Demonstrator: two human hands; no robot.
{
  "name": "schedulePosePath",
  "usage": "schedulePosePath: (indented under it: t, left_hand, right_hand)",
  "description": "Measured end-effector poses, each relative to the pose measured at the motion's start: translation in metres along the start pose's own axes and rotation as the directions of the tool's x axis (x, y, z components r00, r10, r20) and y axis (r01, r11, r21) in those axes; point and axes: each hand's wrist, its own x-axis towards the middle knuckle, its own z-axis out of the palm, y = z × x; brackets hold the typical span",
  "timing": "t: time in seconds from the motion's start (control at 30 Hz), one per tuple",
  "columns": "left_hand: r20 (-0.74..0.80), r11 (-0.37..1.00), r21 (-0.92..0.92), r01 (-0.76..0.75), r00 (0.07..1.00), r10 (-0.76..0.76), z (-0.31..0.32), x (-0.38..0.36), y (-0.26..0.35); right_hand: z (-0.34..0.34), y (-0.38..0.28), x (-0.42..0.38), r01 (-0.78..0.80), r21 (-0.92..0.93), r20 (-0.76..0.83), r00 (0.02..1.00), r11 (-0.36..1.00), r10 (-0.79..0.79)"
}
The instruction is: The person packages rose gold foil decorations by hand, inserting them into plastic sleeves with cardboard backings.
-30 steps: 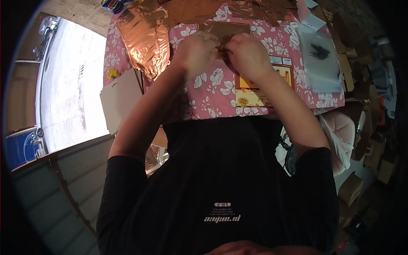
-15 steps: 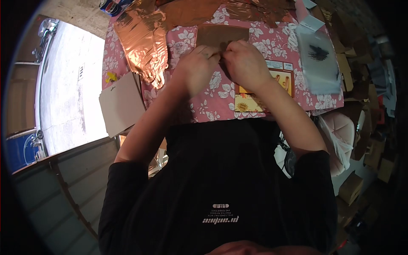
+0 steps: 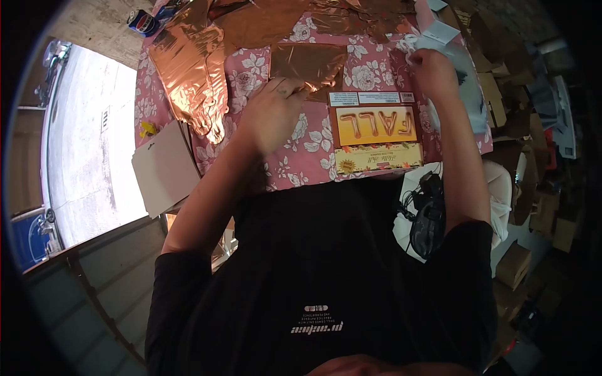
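Observation:
A folded copper-coloured foil balloon (image 3: 306, 61) lies flat near the table's middle. My left hand (image 3: 274, 113) is closed at its near edge, thumb and fingers pinching the foil. My right hand (image 3: 436, 76) is over the table's right side, its fingers bent together beside a bundle of white string (image 3: 406, 44). What those fingertips hold, if anything, is hidden. Between my forearms lies a flat package (image 3: 376, 128) with "FALL" in balloon letters, upside down to me. Under and beyond my right hand is a clear plastic bag (image 3: 471, 103).
A large copper foil balloon (image 3: 191, 69) lies at the left, with more copper foil (image 3: 257, 22) at the back. A blue can (image 3: 143, 22) stands at the far left corner. Cardboard (image 3: 164, 175) leans at the left edge. Boxes (image 3: 515, 266) crowd the right.
My right hand has left the folded foil and moved right to the white string. My left hand stays on the foil. The view has shifted, and the package is uncovered.

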Motion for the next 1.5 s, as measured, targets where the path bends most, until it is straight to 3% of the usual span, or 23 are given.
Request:
schedulePosePath:
  t: [0.03,0.13,0.37,0.43,0.47,0.53,0.67,0.8,0.97,1.03,1.1,1.13,1.2,1.4,1.43,1.47,1.5]
  left_hand:
    - [-0.002,1.0,-0.002,0.001,1.0,-0.001,0.0,0.0,0.0]
    - [0.001,1.0,0.005,0.007,1.0,-0.007,0.0,-0.001,-0.001]
    - [-0.009,0.999,0.036,0.028,1.0,-0.028,-0.003,0.001,0.005]
    - [0.007,0.998,0.051,0.041,0.999,-0.041,-0.004,0.0,0.006]
    - [0.015,0.998,0.056,0.021,1.0,-0.022,-0.004,0.0,0.006]
    - [0.025,0.998,0.064,-0.001,1.0,-0.001,-0.003,0.0,0.004]
    - [0.024,0.996,0.087,-0.012,1.0,0.01,0.001,-0.001,0.001]
    - [0.021,0.997,0.075,0.018,1.0,-0.019,-0.002,-0.002,0.004]
    - [-0.02,0.999,0.03,0.024,1.0,-0.023,-0.005,-0.005,0.006]
    - [-0.03,0.999,0.032,0.021,0.999,-0.02,-0.005,-0.004,0.005]
    - [0.028,0.998,0.06,0.033,0.999,-0.035,-0.006,-0.006,0.005]
    - [0.026,0.998,0.059,0.035,0.999,-0.037,-0.007,-0.006,0.005]
    - [0.037,0.997,0.065,0.042,0.998,-0.045,-0.007,-0.006,0.006]
    - [0.0,0.999,0.035,0.033,0.999,-0.033,-0.004,-0.005,0.004]
    - [-0.001,0.999,0.033,0.027,1.0,-0.027,-0.003,-0.004,0.005]
    - [-0.009,0.999,0.037,0.032,0.999,-0.032,-0.002,-0.004,0.005]
    - [-0.016,0.998,0.042,0.039,0.999,-0.039,-0.001,-0.005,0.005]
  right_hand:
    - [0.009,0.01,0.0,0.058,-0.037,-0.051,0.997,0.998,-0.06]
    - [0.001,0.008,-0.002,0.091,-0.103,-0.011,0.996,0.991,-0.092]
    - [-0.003,-0.004,-0.006,0.19,-0.064,-0.137,0.971,0.98,-0.197]
    - [-0.015,-0.022,-0.012,0.293,0.004,-0.372,0.888,0.956,-0.271]
    - [-0.021,-0.037,-0.016,0.294,0.005,-0.369,0.889,0.956,-0.272]
    - [-0.028,-0.076,-0.023,0.335,0.248,-0.446,0.872,0.909,-0.2]
    - [-0.013,-0.145,-0.027,0.483,0.23,-0.394,0.84,0.845,-0.374]
    - [0.02,-0.166,-0.03,0.59,0.294,-0.278,0.805,0.752,-0.523]
    - [-0.011,-0.131,-0.065,0.518,0.385,-0.267,0.855,0.764,-0.445]
    - [-0.028,-0.107,-0.089,0.386,0.287,-0.107,0.922,0.876,-0.371]
    - [-0.046,-0.093,-0.126,0.374,0.302,0.063,0.91,0.877,-0.41]
    - [-0.051,-0.088,-0.143,0.375,0.301,0.064,0.909,0.877,-0.411]
    - [-0.054,-0.079,-0.169,0.422,0.177,0.398,0.796,0.889,-0.457]
    - [-0.069,-0.056,-0.174,0.4,0.33,0.362,0.783,0.855,-0.506]
    - [-0.064,-0.055,-0.168,0.482,0.357,0.183,0.804,0.8,-0.566]
    - [-0.058,-0.056,-0.159,0.48,0.356,0.181,0.806,0.802,-0.563]
    - [-0.051,-0.06,-0.148,0.408,0.345,0.103,0.879,0.845,-0.466]
